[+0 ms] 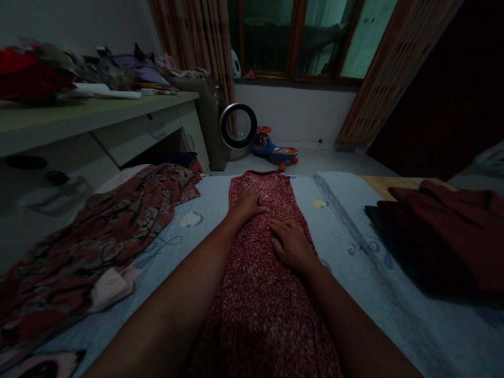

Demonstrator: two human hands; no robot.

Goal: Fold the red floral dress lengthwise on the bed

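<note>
A long red speckled garment (268, 294) lies flat lengthwise down the middle of a pale blue bedsheet (346, 220). My left hand (250, 205) rests palm down on its upper part, fingers together. Slightly nearer to me, my right hand (290, 242) presses flat on the same garment, fingers spread a little. Neither hand grips the cloth; both lie on top of it.
A crumpled red patterned garment (98, 236) lies on the left of the bed. Dark red folded clothes (449, 236) sit on the right. A cluttered desk (98, 113) stands at left. A round fan (238, 126) and a toy ride-on car (275, 149) are on the floor beyond.
</note>
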